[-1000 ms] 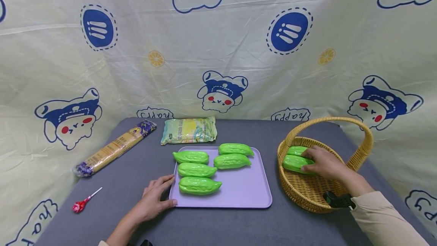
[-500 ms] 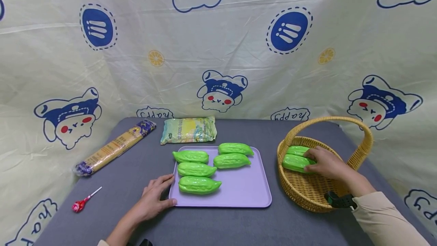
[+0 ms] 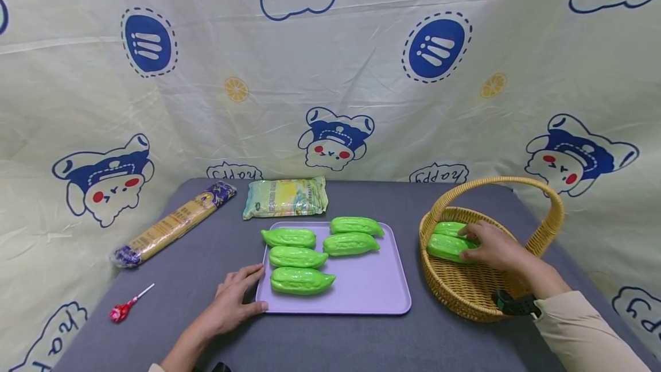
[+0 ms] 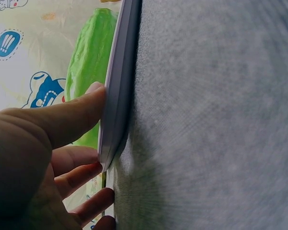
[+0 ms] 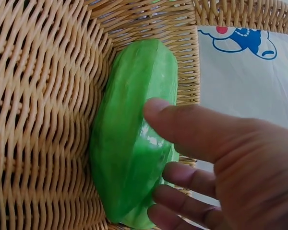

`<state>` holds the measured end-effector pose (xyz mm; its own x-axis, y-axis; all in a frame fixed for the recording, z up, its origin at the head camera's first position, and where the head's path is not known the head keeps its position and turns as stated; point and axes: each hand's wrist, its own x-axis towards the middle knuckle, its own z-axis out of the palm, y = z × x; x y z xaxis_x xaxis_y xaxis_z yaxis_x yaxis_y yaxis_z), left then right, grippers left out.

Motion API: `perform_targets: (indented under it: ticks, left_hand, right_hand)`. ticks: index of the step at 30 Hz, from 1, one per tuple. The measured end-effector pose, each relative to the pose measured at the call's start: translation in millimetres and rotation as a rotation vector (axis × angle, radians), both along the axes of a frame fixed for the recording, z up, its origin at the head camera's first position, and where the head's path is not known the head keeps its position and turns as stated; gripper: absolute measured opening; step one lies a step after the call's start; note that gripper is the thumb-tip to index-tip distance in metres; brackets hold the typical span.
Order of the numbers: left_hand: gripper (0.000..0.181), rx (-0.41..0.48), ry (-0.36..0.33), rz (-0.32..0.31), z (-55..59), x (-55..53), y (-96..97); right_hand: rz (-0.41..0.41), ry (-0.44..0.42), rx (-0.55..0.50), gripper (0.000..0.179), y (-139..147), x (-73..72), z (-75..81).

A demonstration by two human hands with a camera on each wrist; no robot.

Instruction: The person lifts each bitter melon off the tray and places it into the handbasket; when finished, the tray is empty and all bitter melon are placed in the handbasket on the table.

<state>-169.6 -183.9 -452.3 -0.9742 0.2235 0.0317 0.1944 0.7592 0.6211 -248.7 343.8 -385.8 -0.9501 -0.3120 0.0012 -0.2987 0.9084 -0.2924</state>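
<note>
A lilac tray (image 3: 369,286) holds several green bitter melons (image 3: 302,281) in two groups. My left hand (image 3: 233,298) rests against the tray's left side, thumb at the near corner and fingers spread along the rim. In the left wrist view, the thumb (image 4: 86,108) touches the tray edge (image 4: 116,86). On the right, my right hand (image 3: 498,248) reaches into a wicker basket (image 3: 449,297). Its thumb and fingers pinch the right end of the nearer bitter melon (image 3: 448,247); another bitter melon (image 3: 448,228) lies behind it. The right wrist view shows the thumb on the melon (image 5: 134,129), the fingers curled beside it.
The basket's tall handle (image 3: 555,217) arches over my right forearm. A yellow-green soft packet (image 3: 286,197) lies behind the tray. Far left are a long packet of noodles (image 3: 175,225) and a red lollipop (image 3: 121,310). A printed curtain (image 3: 361,73) hangs behind the grey table (image 3: 330,343).
My right hand has shifted slightly to the right along the nearer melon in the basket. My left hand stays at the tray, and the melons on it have not moved.
</note>
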Motion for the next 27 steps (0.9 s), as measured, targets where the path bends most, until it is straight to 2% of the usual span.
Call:
perform_targets:
  ticks: [11,18,27]
  left_hand:
    - [0.069,-0.001,0.042,-0.012,-2.4,1.6,-0.5]
    - [0.069,0.0,0.024,-0.013,-1.8,0.9,-1.0]
    - [0.07,0.005,0.01,-0.012,-0.8,0.0,-1.5]
  right_hand:
    - [-0.008,0.066,0.002,0.05,-5.4,9.1,12.0]
    - [-0.013,0.111,0.002,0.05,-13.8,23.1,24.3]
    - [0.044,0.215,-0.024,0.046,-28.5,44.0,37.7]
